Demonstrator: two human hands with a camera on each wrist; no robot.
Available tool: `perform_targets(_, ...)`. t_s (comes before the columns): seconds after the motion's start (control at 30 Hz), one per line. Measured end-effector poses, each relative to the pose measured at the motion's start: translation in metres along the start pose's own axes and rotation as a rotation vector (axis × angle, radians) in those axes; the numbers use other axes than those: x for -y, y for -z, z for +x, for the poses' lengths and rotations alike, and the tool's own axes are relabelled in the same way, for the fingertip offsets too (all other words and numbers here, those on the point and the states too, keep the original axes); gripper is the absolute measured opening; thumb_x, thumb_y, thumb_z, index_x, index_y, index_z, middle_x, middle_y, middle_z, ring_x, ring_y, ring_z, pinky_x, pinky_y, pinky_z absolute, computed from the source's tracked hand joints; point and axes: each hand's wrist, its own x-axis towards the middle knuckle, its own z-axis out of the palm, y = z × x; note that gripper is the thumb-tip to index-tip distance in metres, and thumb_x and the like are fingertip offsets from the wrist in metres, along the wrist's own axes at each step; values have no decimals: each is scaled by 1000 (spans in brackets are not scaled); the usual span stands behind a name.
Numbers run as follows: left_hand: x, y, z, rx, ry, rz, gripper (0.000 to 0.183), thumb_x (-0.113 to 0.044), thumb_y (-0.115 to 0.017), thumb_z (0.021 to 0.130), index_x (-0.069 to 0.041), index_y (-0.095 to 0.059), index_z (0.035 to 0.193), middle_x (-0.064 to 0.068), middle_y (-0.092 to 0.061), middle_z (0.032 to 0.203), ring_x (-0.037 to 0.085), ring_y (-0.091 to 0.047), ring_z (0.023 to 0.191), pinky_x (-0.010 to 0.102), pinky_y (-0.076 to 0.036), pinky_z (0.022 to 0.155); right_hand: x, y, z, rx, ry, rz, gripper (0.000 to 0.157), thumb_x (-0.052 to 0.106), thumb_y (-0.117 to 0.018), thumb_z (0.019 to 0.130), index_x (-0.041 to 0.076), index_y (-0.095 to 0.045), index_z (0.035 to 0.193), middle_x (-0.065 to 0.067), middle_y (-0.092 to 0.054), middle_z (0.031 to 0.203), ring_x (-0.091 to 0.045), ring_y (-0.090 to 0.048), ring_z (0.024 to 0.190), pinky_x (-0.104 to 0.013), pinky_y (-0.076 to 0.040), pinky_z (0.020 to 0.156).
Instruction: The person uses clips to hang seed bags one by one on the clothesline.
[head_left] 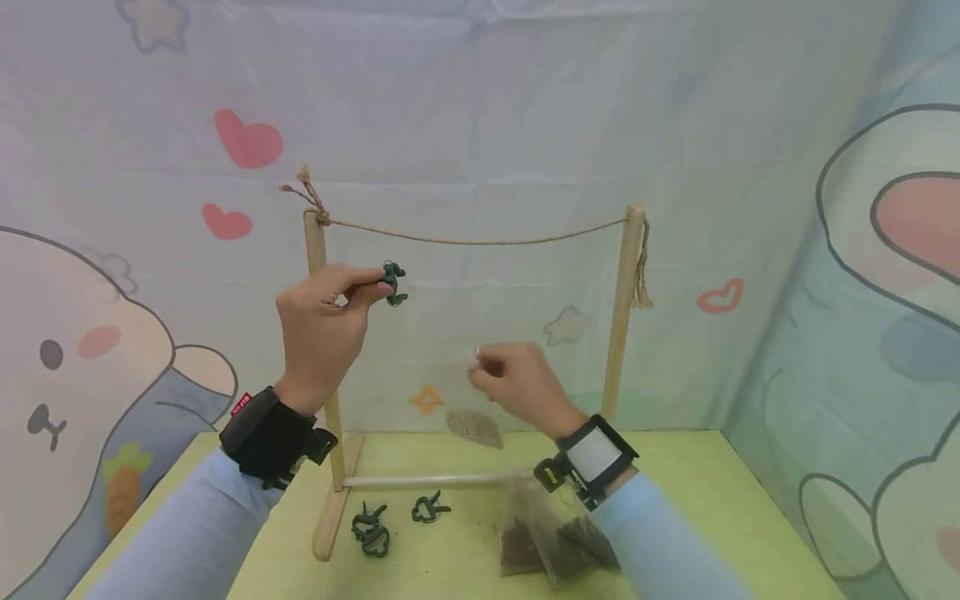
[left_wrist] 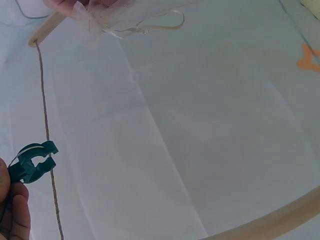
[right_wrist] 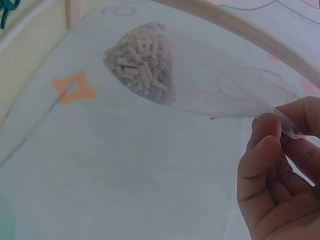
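My left hand pinches a dark green plastic clip between thumb and fingers, left of centre and a little below the twine. In the left wrist view the clip has its curved jaws apart, and the twine passes behind or beside them; contact cannot be told. Lower and to the right, my right hand pinches the gathered top of a sheer drawstring bag. Pale, short pellets fill the bottom of this bag, which hangs in the air below the twine.
The twine runs between two wooden posts, tied at both ends, with a pale crossbar low down. Several green clips lie on the yellow-green table. Sheer bags with brown contents lie by my right forearm. A cartoon-printed cloth hangs behind.
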Motion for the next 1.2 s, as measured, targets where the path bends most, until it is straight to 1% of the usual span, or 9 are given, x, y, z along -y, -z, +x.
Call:
perform_targets(0.1,-2,-4,11,-43,6,-24,13,4,-83,84,6,-80,96,18,-76,86,29,-70,72,14,-45,71,6,5,11,-3,5,-2,29,1,-69,92,8,-60,65,1,-62,61,-6,-49,51,-20,-39,52)
perform_targets(0.23,-3,-12,24,-111,17,-39,12,2,-82,85,6,-80,97,17,-77,87,30,-71,74,15,-47,73,15,9,23,-5,19,-25,29,1,-67,94,8,-62,65,2,-59,59,-6,-46,50,-20,-36,51)
perform_targets(0.3,-3,-16,29,-138,20,-28,12,1,-82,86,5,-80,97,17,-77,88,31,-71,74,17,-47,73,19,11,28,-9,28,-42,32,1,-66,94,8,-59,64,2,-55,57,-6,-44,50,-20,-34,52)
perform_targets(0.4,-1,-20,36,-172,24,1,11,-2,-81,88,4,-81,98,17,-77,88,31,-70,75,20,-46,72,23,11,35,-12,25,-56,35,2,-65,95,10,-55,63,3,-53,56,-6,-45,49,-20,-33,52)
perform_targets(0.53,3,-21,41,-203,32,44,12,-6,-81,88,3,-81,97,17,-77,88,32,-70,75,20,-44,72,27,11,44,1,3,-67,34,4,-65,96,11,-56,64,3,-56,57,-6,-49,50,-21,-34,52)
perform_targets(0.77,12,-21,42,-237,55,35,15,-9,-81,88,2,-82,98,17,-77,88,32,-70,77,17,-41,72,37,11,56,20,3,-99,39,4,-64,95,14,-49,60,4,-49,55,-7,-41,51,-22,-32,57)
perform_targets(0.93,15,-24,40,-216,87,14,15,-8,-80,89,3,-81,98,19,-76,89,33,-69,77,20,-42,72,39,9,62,18,3,-114,41,3,-63,95,15,-47,59,4,-48,55,-8,-40,52,-22,-32,57)
perform_targets(1.07,16,-24,39,-152,120,36,15,-8,-78,91,4,-80,99,20,-75,90,32,-66,77,26,-43,71,40,7,65,18,-1,-110,43,3,-63,96,15,-44,59,4,-43,54,-9,-38,52,-23,-31,58)
perform_targets(1.2,17,-23,36,-86,131,72,15,-8,-75,95,6,-79,101,21,-75,91,33,-67,78,24,-42,70,42,5,67,10,-10,-104,41,5,-63,96,14,-47,59,4,-45,55,-9,-40,52,-23,-32,58)
